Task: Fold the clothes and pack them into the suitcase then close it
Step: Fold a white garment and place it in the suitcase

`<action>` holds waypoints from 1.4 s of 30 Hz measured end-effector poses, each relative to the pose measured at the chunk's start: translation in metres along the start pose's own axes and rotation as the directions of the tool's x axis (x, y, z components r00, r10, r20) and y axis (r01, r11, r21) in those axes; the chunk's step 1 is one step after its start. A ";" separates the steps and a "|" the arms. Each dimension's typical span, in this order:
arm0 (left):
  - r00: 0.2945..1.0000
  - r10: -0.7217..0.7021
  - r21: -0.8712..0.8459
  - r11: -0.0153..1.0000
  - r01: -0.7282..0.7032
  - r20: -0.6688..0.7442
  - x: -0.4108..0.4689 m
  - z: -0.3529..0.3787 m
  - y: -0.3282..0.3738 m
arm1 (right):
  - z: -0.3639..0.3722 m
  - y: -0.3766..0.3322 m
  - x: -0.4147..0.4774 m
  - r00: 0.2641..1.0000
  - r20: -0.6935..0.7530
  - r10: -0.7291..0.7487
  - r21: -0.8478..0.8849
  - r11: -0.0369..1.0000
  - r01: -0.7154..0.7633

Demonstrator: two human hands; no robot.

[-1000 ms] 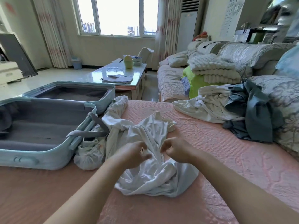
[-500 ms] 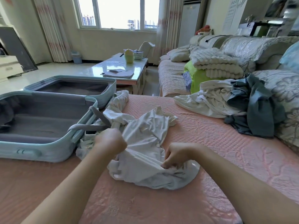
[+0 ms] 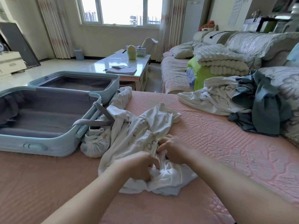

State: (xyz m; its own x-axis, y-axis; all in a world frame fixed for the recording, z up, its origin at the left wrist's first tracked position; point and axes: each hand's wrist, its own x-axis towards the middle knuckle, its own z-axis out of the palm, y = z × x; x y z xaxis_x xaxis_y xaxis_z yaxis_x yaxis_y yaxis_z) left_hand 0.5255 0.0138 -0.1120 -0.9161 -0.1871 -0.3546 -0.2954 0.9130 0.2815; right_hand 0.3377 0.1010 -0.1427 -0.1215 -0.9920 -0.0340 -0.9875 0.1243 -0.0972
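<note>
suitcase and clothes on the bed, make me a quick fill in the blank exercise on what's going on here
1. The left hand and the right hand both grip a crumpled ____ shirt.
2. The light blue suitcase beside the shirt lies ____.
3. The unfolded pile of clothes lies on the person's ____ side.

Missing words: white; open; right

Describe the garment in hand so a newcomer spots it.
On the pink bed cover, just right of the open blue suitcase, lies a crumpled white garment. Unlike the clothes pile farther right, it is held by the left hand and right hand.
</note>
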 end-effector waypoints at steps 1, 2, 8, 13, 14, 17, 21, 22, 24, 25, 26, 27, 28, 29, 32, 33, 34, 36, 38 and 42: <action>0.999 -0.012 0.020 1.000 0.013 -0.038 0.002 -0.003 -0.003 | 0.001 0.000 0.003 0.999 -0.042 -0.027 0.005 1.000 0.027; 0.997 -0.042 0.025 0.999 0.044 -0.065 0.002 -0.007 -0.009 | 0.002 0.000 0.005 0.994 -0.096 -0.053 0.032 0.998 0.056; 0.954 -0.291 0.123 0.946 0.298 -0.078 -0.026 -0.042 -0.047 | -0.022 -0.007 -0.002 0.991 -0.130 0.039 0.233 0.972 -0.008; 0.944 -0.329 0.180 0.930 0.321 0.017 -0.018 -0.050 -0.037 | -0.053 -0.012 -0.025 0.929 0.349 0.119 0.043 0.989 -0.143; 0.939 -0.324 0.219 0.930 0.294 0.114 -0.014 -0.046 -0.030 | -0.055 -0.015 -0.031 0.857 0.500 0.125 0.054 0.983 -0.175; 0.866 -0.378 0.181 0.924 0.336 0.328 0.007 -0.035 -0.021 | -0.069 -0.024 -0.050 0.650 0.758 0.050 0.319 0.841 -0.437; 0.963 -0.270 -0.138 0.953 0.269 0.013 0.025 -0.037 -0.022 | -0.066 -0.003 -0.032 0.862 0.476 0.173 0.537 0.720 -0.440; 0.956 -0.243 -0.121 0.967 0.225 -0.167 0.030 -0.038 -0.025 | -0.059 0.005 -0.020 0.926 0.276 0.259 0.481 0.796 -0.367; 0.879 -0.202 -0.055 0.979 0.198 -0.432 0.041 -0.037 -0.036 | -0.043 0.019 0.002 0.945 -0.046 0.325 0.305 0.905 -0.296; 0.855 -0.183 -0.005 0.978 0.207 -0.485 0.048 -0.037 -0.042 | -0.039 0.021 0.012 0.945 -0.093 0.313 0.267 0.922 -0.279; 0.855 -0.176 0.063 0.970 0.236 -0.488 0.056 -0.035 -0.048 | -0.034 0.023 0.022 0.954 -0.096 0.283 0.239 0.937 -0.254; 0.870 -0.194 0.137 0.949 0.283 -0.454 0.063 -0.035 -0.053 | -0.030 0.022 0.031 0.967 -0.082 0.239 0.201 0.955 -0.219; 0.884 -0.234 0.198 0.921 0.334 -0.404 0.069 -0.035 -0.058 | -0.027 0.021 0.039 0.977 -0.058 0.204 0.148 0.970 -0.193; 0.892 -0.283 0.234 0.896 0.377 -0.353 0.071 -0.036 -0.062 | -0.025 0.018 0.045 0.984 -0.041 0.173 0.087 0.982 -0.169; 0.898 -0.352 0.204 0.890 0.408 -0.263 0.081 -0.038 -0.074 | -0.010 0.029 0.061 0.993 0.027 0.119 0.034 0.992 -0.120; 0.899 -0.347 0.149 0.907 0.394 -0.267 0.084 -0.040 -0.074 | -0.009 0.033 0.061 0.992 0.035 0.118 0.052 0.992 -0.119; 0.894 -0.339 0.091 0.921 0.379 -0.295 0.087 -0.043 -0.075 | -0.009 0.039 0.059 0.993 0.021 0.115 0.072 0.991 -0.117; 0.860 -0.350 -0.015 0.928 0.372 -0.371 0.094 -0.049 -0.072 | -0.014 0.051 0.050 0.994 -0.012 0.107 0.040 0.994 -0.106; 0.808 -0.346 -0.116 0.936 0.332 -0.477 0.104 -0.056 -0.067 | -0.020 0.067 0.035 0.989 -0.074 0.127 -0.059 0.990 -0.131; 0.699 -0.281 -0.243 0.957 0.156 -0.657 0.134 -0.067 -0.034 | -0.037 0.106 -0.009 0.894 -0.143 0.424 -0.156 0.882 -0.444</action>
State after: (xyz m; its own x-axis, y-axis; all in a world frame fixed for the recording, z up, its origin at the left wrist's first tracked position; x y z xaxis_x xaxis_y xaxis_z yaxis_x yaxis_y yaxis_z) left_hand 0.3941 -0.0670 -0.1091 -0.7356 -0.6259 0.2591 -0.4918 0.7565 0.4311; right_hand 0.2306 0.1224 -0.1163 -0.5418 -0.8375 0.0710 -0.8333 0.5463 0.0850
